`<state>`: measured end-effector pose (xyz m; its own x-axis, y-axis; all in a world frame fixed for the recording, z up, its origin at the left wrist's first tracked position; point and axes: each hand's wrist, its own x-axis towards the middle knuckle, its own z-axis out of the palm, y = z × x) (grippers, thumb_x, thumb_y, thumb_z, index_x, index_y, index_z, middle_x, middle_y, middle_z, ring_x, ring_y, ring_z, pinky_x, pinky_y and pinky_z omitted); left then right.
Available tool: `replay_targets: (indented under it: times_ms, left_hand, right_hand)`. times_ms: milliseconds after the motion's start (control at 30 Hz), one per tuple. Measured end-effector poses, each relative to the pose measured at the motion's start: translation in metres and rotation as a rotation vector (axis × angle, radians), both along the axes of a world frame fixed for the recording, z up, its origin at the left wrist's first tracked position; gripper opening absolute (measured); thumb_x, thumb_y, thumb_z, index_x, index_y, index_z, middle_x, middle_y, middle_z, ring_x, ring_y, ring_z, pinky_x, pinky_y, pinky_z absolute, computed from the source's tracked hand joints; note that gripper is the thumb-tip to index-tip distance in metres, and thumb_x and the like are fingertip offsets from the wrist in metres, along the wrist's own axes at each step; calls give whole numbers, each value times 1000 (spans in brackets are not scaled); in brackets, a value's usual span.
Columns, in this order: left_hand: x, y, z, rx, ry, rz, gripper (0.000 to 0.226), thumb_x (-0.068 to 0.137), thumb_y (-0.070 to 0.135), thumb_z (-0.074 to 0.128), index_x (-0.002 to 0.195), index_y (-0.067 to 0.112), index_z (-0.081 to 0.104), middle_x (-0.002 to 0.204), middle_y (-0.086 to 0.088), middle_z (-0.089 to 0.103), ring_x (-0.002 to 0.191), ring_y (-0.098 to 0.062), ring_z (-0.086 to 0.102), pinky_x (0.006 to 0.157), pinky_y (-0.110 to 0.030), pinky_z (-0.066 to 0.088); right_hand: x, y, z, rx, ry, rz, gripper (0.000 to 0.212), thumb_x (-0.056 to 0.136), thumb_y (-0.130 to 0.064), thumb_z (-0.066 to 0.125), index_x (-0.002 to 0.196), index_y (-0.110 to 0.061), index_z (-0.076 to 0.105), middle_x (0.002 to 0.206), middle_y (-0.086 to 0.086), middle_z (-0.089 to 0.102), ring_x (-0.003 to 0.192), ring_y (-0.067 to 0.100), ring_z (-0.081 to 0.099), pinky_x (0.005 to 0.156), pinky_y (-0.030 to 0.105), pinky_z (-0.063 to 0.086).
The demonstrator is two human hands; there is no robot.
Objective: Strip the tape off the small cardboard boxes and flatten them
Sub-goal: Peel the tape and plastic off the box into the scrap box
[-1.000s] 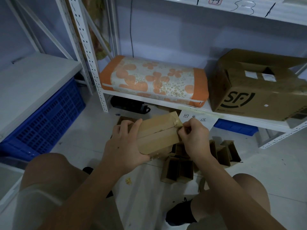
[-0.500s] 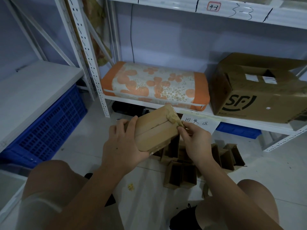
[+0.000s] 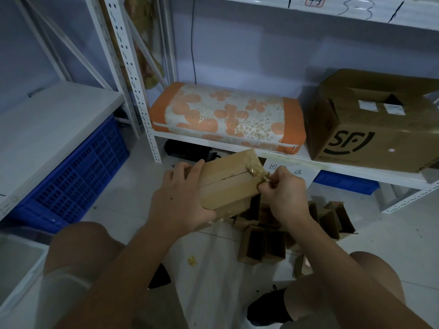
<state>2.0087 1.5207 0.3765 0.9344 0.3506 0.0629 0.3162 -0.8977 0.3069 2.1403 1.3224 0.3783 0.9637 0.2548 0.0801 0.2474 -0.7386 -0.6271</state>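
Observation:
I hold a small closed cardboard box (image 3: 228,184) in front of me above the floor. My left hand (image 3: 180,200) grips its left end, thumb on top and fingers curled round the far side. My right hand (image 3: 282,195) pinches a crumpled strip of brown tape (image 3: 257,173) at the box's right end, where the tape crosses the seam between the two top flaps. Below the box, several small open cardboard boxes (image 3: 263,243) stand on the floor.
A white metal shelf (image 3: 237,146) carries an orange flowered cushion (image 3: 228,117) and a large SF cardboard carton (image 3: 370,124). A blue plastic crate (image 3: 76,172) sits under the left shelf. My knees frame the bottom of the view.
The box has been raised and tilted a little. My right hand's pinch has peeled the tape at the right end into a crumpled strip. My left hand keeps its grip.

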Motion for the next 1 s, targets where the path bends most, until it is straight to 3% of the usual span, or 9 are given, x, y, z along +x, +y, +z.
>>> replay_targets:
  times_ms: [100, 200, 333, 467, 600, 667, 767, 1000]
  left_hand:
    - [0, 16, 4, 25, 81, -50, 117, 67, 73, 67, 162, 32, 13, 148, 2, 30, 134, -23, 35, 94, -39, 47]
    - [4, 18, 2, 235, 107, -91, 124, 62, 83, 46, 163, 20, 11, 152, -6, 32, 139, -29, 32, 121, -50, 26]
    - [21, -1, -6, 227, 135, -55, 135, 64, 93, 53, 163, 18, 0, 157, -4, 28, 146, -28, 26, 123, -64, 9]
    - [28, 4, -11, 162, 134, -93, 126, 64, 89, 59, 160, 22, 11, 149, -3, 39, 139, -29, 37, 122, -59, 16]
    - [29, 5, -13, 174, 108, -137, 118, 61, 86, 60, 154, 25, 22, 141, 0, 45, 131, -27, 43, 121, -52, 22]
    - [31, 4, -14, 181, 105, -147, 118, 61, 87, 59, 155, 26, 22, 141, 1, 45, 132, -26, 43, 122, -52, 22]
    - [32, 5, -12, 181, 107, -169, 120, 59, 90, 57, 155, 26, 21, 142, 2, 43, 132, -25, 43, 122, -51, 22]
    - [37, 9, -7, 138, 109, -221, 129, 53, 95, 40, 159, 25, 16, 144, 1, 38, 135, -24, 38, 122, -50, 22]
  right_hand:
    - [-4, -1, 1, -31, -1, 40, 15, 89, -23, 69, 86, -16, 56, 75, 1, 60, 69, 15, 58, 65, 42, 56]
    - [-11, 5, 3, -47, -29, 73, 17, 89, -23, 68, 84, -15, 55, 71, 1, 59, 67, 14, 55, 58, 33, 49]
    - [-27, 21, 0, -28, -96, 182, 19, 87, -18, 68, 80, -8, 53, 68, 7, 58, 66, 25, 57, 59, 40, 48]
    - [-34, 20, -3, -52, -157, 342, 21, 86, -15, 69, 79, -13, 49, 65, 0, 53, 61, 23, 56, 55, 37, 48]
    - [-30, 11, -3, -70, -144, 366, 23, 88, -13, 68, 79, -14, 47, 65, -1, 52, 60, 21, 55, 55, 39, 48]
    - [-26, 9, -1, -86, -103, 367, 22, 89, -14, 67, 79, -16, 47, 68, -1, 53, 63, 19, 54, 56, 32, 47]
    - [-18, 1, 2, -84, -107, 404, 16, 87, -12, 68, 82, -12, 52, 69, 4, 58, 64, 20, 57, 58, 36, 50]
    - [-7, -14, 9, 51, -180, 463, 15, 82, -1, 70, 80, -8, 56, 65, 3, 58, 60, 15, 55, 56, 26, 44]
